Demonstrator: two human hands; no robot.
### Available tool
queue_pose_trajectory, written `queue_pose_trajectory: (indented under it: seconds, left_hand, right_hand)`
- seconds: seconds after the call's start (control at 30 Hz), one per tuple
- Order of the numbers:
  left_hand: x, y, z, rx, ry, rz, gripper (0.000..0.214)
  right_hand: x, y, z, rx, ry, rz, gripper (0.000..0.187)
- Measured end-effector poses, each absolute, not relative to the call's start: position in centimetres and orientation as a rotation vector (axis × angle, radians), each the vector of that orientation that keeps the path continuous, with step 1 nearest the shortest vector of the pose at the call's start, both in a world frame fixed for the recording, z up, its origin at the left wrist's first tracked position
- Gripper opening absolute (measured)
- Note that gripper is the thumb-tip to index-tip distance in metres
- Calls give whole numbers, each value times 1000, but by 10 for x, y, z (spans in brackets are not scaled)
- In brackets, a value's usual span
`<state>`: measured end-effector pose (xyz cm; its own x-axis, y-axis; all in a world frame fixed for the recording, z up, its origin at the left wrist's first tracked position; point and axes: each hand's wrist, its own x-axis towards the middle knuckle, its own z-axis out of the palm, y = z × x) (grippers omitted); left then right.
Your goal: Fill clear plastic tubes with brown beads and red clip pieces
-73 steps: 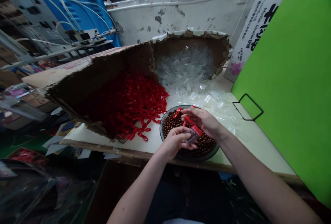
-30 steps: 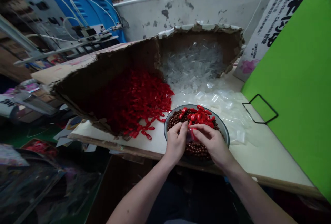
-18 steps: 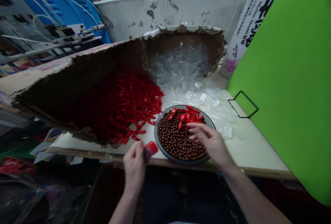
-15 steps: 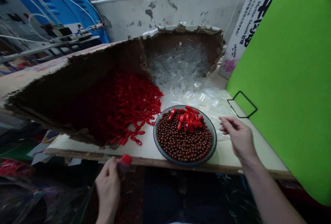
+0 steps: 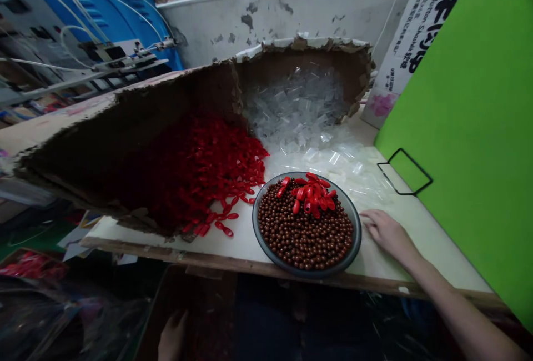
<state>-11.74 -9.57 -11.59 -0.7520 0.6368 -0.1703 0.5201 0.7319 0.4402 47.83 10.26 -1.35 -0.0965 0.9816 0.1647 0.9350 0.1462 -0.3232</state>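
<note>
A grey bowl full of small brown balls sits at the table's front edge. Several red hollow plastic pieces lie on the balls. Just right of the bowl, my right hand rests low over the tabletop, fingers stretched toward the rim; nothing shows in it. Below the table edge, my left hand is in a dim brown box-like space. Its fingers look apart and I see nothing in them, though shadow hides part of the hand.
A torn cardboard box holds a heap of red pieces and a pile of clear plastic pieces, both spilling onto the white tabletop. On the right stand a green panel with a black wire loop and a printed carton.
My left hand has moved down below the table edge, and the red-capped object it held is out of sight. My right hand has lowered toward the table beside the bowl, its fingers less curled.
</note>
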Motion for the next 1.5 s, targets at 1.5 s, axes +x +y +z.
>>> queue_pose_trajectory:
  seconds: [1.5]
  left_hand:
    - [155,73,71,1548,1402,1354,27]
  right_hand:
    - [365,106,108,-1370,-2793,107,18]
